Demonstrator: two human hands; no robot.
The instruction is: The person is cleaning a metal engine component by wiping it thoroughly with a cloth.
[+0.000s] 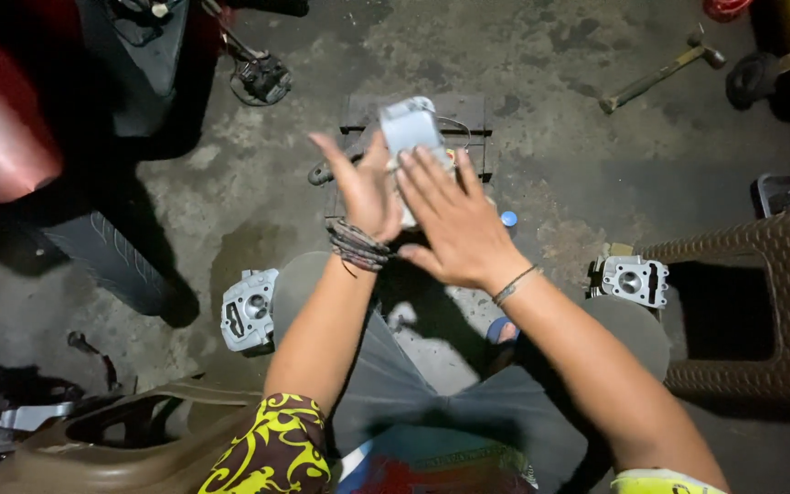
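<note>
Above the stained concrete floor (550, 183), the left hand (365, 190) and right hand (450, 220) press flat, fingers spread, against either side of a pale grey metal engine part (411, 126) held between the palms. Two cylinder heads (249, 309) lie beside the knees; a hammer (660, 75) lies farther off.

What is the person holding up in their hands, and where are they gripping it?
A pale grey metal part, pressed between the left hand and right hand at its lower sides; its top sticks out above the fingers.
</note>
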